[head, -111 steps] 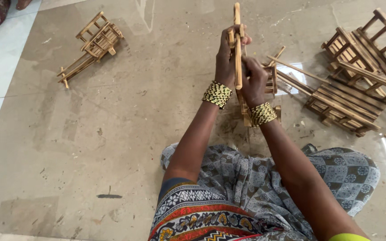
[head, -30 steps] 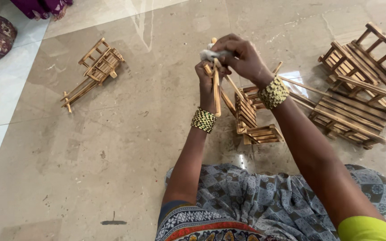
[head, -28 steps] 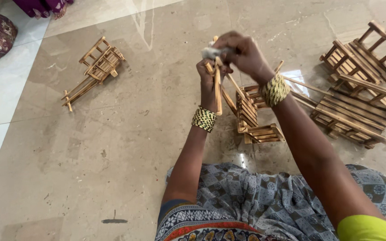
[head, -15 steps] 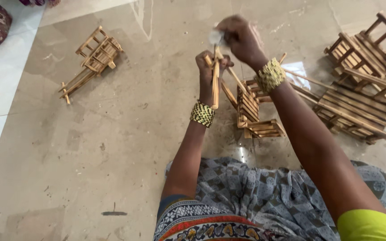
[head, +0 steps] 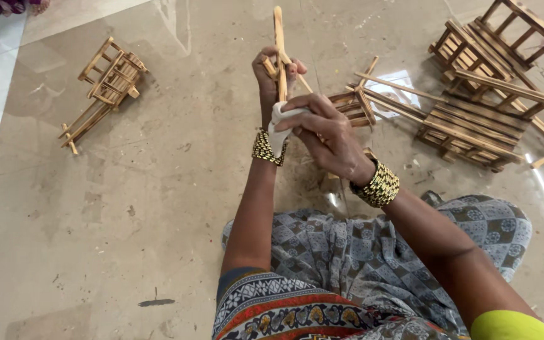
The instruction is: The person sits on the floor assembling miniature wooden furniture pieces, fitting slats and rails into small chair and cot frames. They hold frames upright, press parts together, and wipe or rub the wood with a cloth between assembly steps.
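Mid-wipe, by the look of it: held upright at upper centre, a stick [head: 279, 50] clamped in left hand [head: 273, 79]; pinched in right hand [head: 325, 135], a white cloth [head: 277, 129] (pressed to its lower end). Next, likely a steady upward rub.

Wooden stick [head: 279, 44]: lower length hidden behind left hand [head: 274, 79] and right hand [head: 322, 129]; bottom end not visible. White cloth [head: 277, 129]: mostly covered by right-hand fingers, full shape cannot be told. Small wooden frame [head: 354, 104] behind the hands: partly blocked, its form unclear. Stacked wooden frames [head: 486, 82]: upper right one cut off by the top edge. Dark patterned fabric [head: 7, 6] at top left: cropped, kind not identifiable. Right arm cut by the bottom edge.
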